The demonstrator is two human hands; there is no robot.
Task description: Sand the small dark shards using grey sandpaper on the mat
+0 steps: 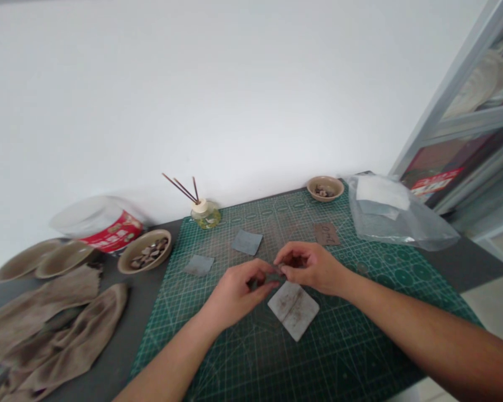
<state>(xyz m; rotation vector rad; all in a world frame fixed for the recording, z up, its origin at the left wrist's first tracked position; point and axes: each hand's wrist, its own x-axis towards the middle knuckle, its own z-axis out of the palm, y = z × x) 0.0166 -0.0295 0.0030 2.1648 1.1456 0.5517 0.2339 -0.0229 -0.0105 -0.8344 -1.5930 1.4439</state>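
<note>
My left hand point(235, 294) and my right hand point(308, 268) meet above a green cutting mat point(352, 312), their fingertips pinching a small dark grey piece point(273, 277) between them. It looks like a stone, but the fingers hide most of it. Just below my hands lies a pale, worn square of abrasive paper point(294, 310). Two darker grey squares of the same kind of sheet point(246, 242) point(198, 265) lie farther out on the mat, beyond and to the left of my hands.
A shallow bowl of brown stones point(145, 251) stands left of the mat, and a smaller bowl point(325, 188) sits at its far edge. Also present are a reed diffuser point(205, 214), a clear plastic bag point(396, 215), a cardboard tag point(326, 234), folded brown cloths point(46, 329), and two beige dishes point(62, 259).
</note>
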